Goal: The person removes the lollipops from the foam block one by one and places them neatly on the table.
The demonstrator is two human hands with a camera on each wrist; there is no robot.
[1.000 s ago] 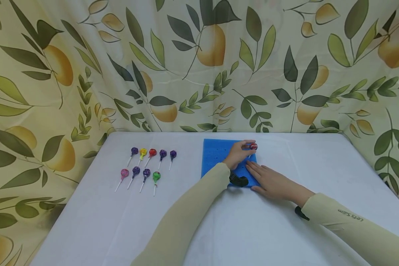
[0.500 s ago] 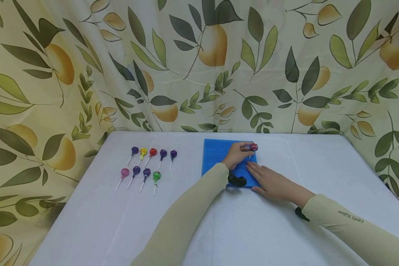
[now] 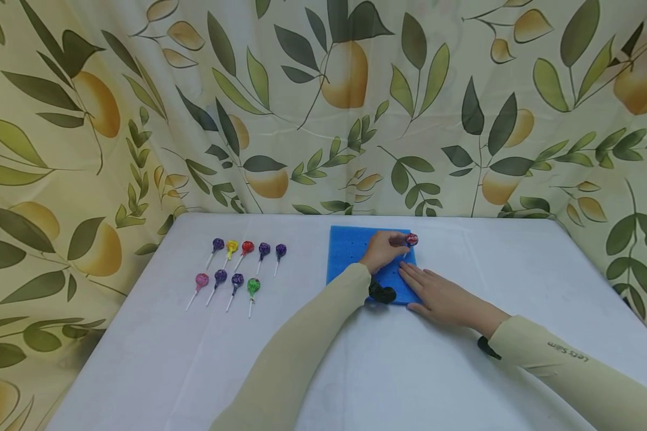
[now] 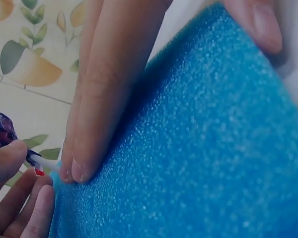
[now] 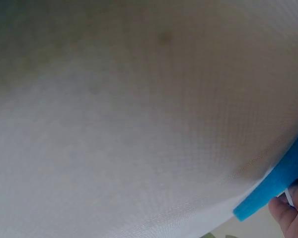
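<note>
My left hand (image 3: 384,250) pinches a lollipop (image 3: 411,239) in a red-and-purple wrapper over the far right part of a blue foam board (image 3: 342,254). In the left wrist view the lollipop (image 4: 2,130) is upper left, and its white stick (image 4: 47,162) runs to the foam's edge beside the right fingertips. Whether the tip is in the foam is hidden. My right hand (image 3: 439,296) lies with straight fingers (image 4: 107,84) on the board's right side, thumb by the near edge. Small holes dot the board. The right wrist view catches the board's edge (image 5: 273,183) and the left fingers (image 5: 288,210).
On the left of the white-covered table (image 3: 156,359) lie several wrapped lollipops in two rows, among them a yellow one (image 3: 232,246), a red one (image 3: 247,247), a pink one (image 3: 202,280), a green one (image 3: 254,286) and several purple ones. A fruit-patterned curtain (image 3: 313,149) hangs behind.
My left hand and its lollipop have sunk very slightly toward the board over the last second. The right hand has stayed in place on the foam.
</note>
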